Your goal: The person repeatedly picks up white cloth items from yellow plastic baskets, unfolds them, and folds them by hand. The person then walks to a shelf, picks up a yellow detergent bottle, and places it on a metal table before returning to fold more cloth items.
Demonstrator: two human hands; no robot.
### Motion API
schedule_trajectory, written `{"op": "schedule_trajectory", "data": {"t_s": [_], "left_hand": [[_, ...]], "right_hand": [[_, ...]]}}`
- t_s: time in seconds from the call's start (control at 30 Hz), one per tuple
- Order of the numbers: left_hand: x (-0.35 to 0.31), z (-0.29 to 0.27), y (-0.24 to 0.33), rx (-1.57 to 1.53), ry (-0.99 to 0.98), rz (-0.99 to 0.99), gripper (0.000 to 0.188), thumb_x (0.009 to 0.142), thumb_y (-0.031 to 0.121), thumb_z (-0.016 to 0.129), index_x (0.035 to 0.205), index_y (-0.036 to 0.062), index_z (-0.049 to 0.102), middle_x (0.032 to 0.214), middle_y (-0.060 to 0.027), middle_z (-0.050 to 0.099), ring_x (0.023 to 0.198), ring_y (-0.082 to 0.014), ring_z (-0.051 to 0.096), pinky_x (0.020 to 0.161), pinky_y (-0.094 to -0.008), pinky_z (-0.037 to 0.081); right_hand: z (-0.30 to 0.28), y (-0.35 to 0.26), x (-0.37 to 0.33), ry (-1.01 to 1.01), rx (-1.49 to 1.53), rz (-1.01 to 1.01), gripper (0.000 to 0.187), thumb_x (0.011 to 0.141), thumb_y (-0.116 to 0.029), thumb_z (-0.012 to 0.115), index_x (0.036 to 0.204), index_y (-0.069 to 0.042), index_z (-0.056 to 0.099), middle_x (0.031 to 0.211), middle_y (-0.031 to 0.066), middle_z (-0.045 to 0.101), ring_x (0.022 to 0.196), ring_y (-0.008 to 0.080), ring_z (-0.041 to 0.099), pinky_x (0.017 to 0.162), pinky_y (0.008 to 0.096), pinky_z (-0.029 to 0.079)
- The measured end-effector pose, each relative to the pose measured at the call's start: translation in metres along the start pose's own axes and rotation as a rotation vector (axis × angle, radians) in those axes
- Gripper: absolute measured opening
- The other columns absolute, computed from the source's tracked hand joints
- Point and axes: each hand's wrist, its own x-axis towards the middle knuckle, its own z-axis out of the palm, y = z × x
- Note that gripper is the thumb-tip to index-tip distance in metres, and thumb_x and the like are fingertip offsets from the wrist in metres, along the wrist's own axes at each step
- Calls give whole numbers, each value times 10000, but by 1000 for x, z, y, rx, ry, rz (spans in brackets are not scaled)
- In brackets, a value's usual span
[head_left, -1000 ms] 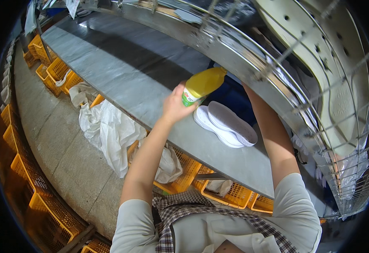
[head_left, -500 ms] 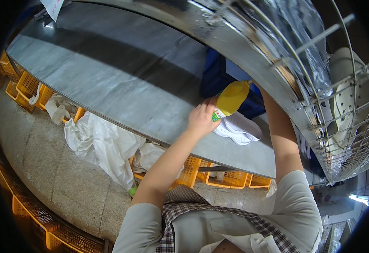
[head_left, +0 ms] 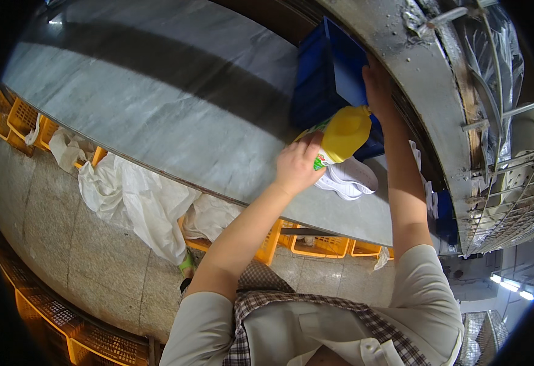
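Note:
My left hand is closed around a yellow bottle with a white and green label, held tilted above the worktop. Just under the bottle, a white shoe rests on the worktop. My right hand reaches past the bottle, beside the right side of a blue plastic bin. Its fingers look stretched out in shadow, with the tips partly hidden; I cannot tell whether they touch the bin.
A metal shelf edge and a wire rack with a pale perforated shoe overhang the right side. Yellow crates and white cloth or sheeting lie below the worktop's near edge. More crates line the lower left.
My right hand has moved farther in along the bin and now shows above the bottle. The view has shifted, revealing more of the blue bin. The left hand still grips the bottle.

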Motion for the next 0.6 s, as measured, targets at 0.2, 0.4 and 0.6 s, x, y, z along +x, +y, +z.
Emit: {"op": "schedule_trajectory", "data": {"t_s": [0.2,0.4,0.6], "left_hand": [[-2,-1,3,34,-39,-21,749,582,203,769,1247,99,441,1034,-117,577,846,-314,601,685,-392,511],[-2,-1,1,17,-5,-10,753,577,203,770,1247,97,442,1024,-119,579,839,-316,601,679,-391,509],[-5,6,-1,23,-10,-12,762,570,214,775,1245,99,440,1033,-121,576,841,-320,599,686,-396,504]], "right_hand": [[-3,-23,-6,46,-106,-109,490,948,-340,394,1323,-29,449,1277,220,525,1183,361,490,1036,386,327],[-28,-37,-6,-91,-112,117,516,966,-379,370,1337,-27,433,1305,212,506,1204,362,475,1049,388,317],[-1,-22,-3,11,39,-98,554,966,-392,374,1379,-23,380,1407,196,402,1314,320,362,1104,366,232]]}}
